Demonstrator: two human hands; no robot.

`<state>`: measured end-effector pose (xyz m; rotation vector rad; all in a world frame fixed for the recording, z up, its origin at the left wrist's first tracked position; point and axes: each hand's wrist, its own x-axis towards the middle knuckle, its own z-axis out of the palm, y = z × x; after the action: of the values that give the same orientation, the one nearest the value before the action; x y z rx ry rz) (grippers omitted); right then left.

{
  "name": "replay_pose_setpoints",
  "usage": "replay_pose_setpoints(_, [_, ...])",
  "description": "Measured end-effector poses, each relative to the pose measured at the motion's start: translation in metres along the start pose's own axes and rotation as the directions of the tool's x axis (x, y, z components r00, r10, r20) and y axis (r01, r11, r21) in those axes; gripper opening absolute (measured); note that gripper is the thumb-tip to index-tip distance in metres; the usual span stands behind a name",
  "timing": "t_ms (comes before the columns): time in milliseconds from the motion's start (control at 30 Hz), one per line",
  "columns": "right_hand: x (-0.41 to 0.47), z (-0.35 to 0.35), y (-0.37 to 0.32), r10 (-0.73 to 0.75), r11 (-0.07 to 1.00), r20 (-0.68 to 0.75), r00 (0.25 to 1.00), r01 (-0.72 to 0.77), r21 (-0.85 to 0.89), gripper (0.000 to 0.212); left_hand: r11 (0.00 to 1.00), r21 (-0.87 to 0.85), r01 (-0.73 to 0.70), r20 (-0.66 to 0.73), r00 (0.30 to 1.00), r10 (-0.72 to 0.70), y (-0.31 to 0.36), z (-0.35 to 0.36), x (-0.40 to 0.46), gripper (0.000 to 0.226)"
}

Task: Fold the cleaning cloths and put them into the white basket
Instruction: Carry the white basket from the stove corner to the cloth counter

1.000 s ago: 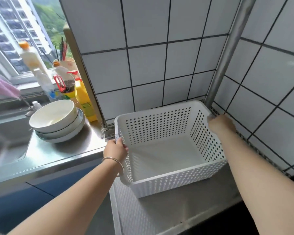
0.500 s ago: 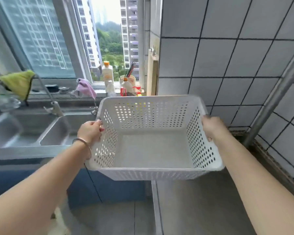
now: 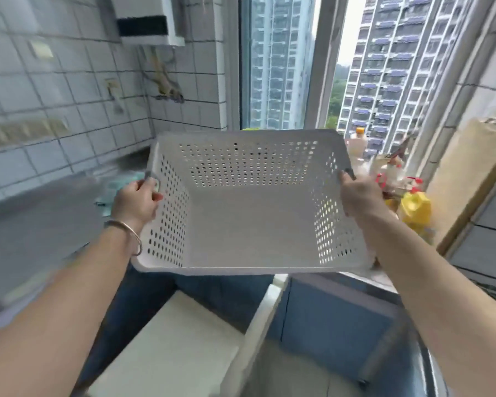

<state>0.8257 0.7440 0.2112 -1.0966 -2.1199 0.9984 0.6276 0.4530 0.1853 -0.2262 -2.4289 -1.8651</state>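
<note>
The white perforated basket (image 3: 249, 219) is in the air in front of me, nothing inside it. My left hand (image 3: 136, 200) grips its left rim, a bangle on that wrist. My right hand (image 3: 358, 196) grips its right rim. A pale greenish cloth (image 3: 118, 186) shows blurred on the steel counter just behind my left hand; part of it is hidden by the hand and the basket.
A grey steel counter (image 3: 40, 213) runs along the tiled left wall. A yellow detergent bottle (image 3: 415, 209) and other bottles stand at the right by the window (image 3: 281, 61). A wooden board (image 3: 470, 173) leans at the far right. A white surface (image 3: 169, 351) lies below.
I have lifted the basket off the right-hand counter and swung it to the left, both hands keeping their grip. The view has turned from the corner tiles past the sink to the left counter.
</note>
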Motion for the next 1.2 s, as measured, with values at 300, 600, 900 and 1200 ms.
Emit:
replay_pose_setpoints(300, [-0.113, 0.235, -0.128, -0.084, 0.996, 0.195, 0.977, 0.078, 0.040, 0.047, 0.993, 0.078, 0.093, -0.203, 0.976, -0.076, -0.111, -0.257, 0.043, 0.030])
replay_pose_setpoints(600, [-0.204, 0.423, -0.187, -0.057, 0.998, 0.425, 0.904, 0.053, 0.022, 0.039, 0.955, 0.048, 0.293, -0.304, 0.915, -0.266, -0.224, -0.422, 0.078, 0.033])
replay_pose_setpoints(900, [-0.206, 0.571, -0.256, -0.101, 0.974, 0.596, 0.797, 0.203, -0.106, 0.043, 0.916, 0.025, 0.400, -0.417, 0.837, -0.354, -0.290, -0.498, 0.139, 0.031])
replay_pose_setpoints(1200, [-0.197, 0.710, -0.339, -0.114, 0.961, 0.717, 0.688, 0.260, -0.097, 0.035, 0.823, -0.023, 0.568, -0.527, 0.692, -0.493, -0.326, -0.549, 0.208, 0.038])
